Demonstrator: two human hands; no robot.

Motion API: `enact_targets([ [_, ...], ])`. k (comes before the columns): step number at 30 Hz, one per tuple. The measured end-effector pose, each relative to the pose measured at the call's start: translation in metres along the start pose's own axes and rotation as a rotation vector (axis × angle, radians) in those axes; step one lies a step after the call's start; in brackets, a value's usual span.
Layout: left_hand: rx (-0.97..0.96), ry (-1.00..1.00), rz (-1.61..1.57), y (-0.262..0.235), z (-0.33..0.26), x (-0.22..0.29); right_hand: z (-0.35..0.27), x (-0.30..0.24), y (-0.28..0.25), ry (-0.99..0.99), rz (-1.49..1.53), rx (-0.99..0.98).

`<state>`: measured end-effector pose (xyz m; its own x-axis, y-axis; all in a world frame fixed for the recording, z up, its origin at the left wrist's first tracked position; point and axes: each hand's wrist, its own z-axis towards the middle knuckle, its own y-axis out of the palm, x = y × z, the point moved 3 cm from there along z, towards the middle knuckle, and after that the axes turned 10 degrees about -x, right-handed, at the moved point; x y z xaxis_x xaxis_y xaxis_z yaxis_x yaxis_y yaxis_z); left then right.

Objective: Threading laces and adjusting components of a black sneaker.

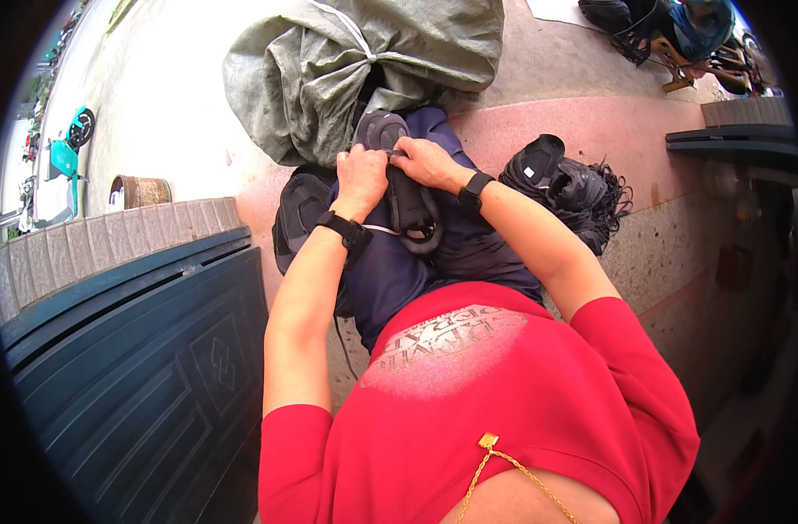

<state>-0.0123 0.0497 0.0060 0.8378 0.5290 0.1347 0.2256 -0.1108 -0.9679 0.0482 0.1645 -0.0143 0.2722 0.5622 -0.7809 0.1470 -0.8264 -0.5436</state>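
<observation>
A dark grey and black shoe upper (409,203) lies lengthwise over my thighs, its rounded toe pointing away from me and its collar opening towards me. My left hand (362,181) is closed on the left side of its middle, the fingers curled. From the other side my right hand (427,163) pinches the same shoe upper, close to the left fingertips. Whatever small part sits between the fingertips is hidden. Left of my legs rest more black shoe uppers (301,210). To the right a heap of black shoe uppers (582,189) with loose laces lies on the floor.
A large grey-green sack (276,83), tied with white cord, stands just beyond my knees. Dark blue panelled doors (137,367) flank me on the left. A brown bucket (145,190) and a teal scooter (65,159) stand outside; a wooden-framed seat (674,65) is far right.
</observation>
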Motion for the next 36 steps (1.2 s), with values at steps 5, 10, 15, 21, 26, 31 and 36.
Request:
enact_targets([
  [5, 0.166, -0.244, -0.27, 0.01, -0.014, -0.002, -0.014, -0.007, -0.007, 0.041, 0.184, 0.135],
  [10, 0.107, -0.113, -0.138, -0.002, -0.033, 0.012, -0.022, -0.01, 0.004, 0.022, 0.023, 0.047],
  [15, -0.265, -0.194, -0.217, -0.005, -0.02, 0.002, -0.018, -0.024, 0.016, -0.095, -0.413, 0.088],
  [21, -0.26, -0.239, -0.354, 0.011, -0.022, -0.015, -0.015, -0.025, 0.031, -0.155, -0.587, 0.135],
  [26, -0.172, -0.226, -0.395, 0.016, -0.025, -0.016, -0.012, -0.026, 0.037, -0.211, -0.622, 0.181],
  [31, 0.047, -0.255, -0.396, 0.001, -0.051, 0.01, -0.041, -0.02, 0.019, -0.326, -0.522, 0.073],
  [36, 0.195, 0.093, -0.213, -0.031, -0.071, 0.053, -0.114, -0.025, -0.027, -0.436, -0.07, -0.098],
])
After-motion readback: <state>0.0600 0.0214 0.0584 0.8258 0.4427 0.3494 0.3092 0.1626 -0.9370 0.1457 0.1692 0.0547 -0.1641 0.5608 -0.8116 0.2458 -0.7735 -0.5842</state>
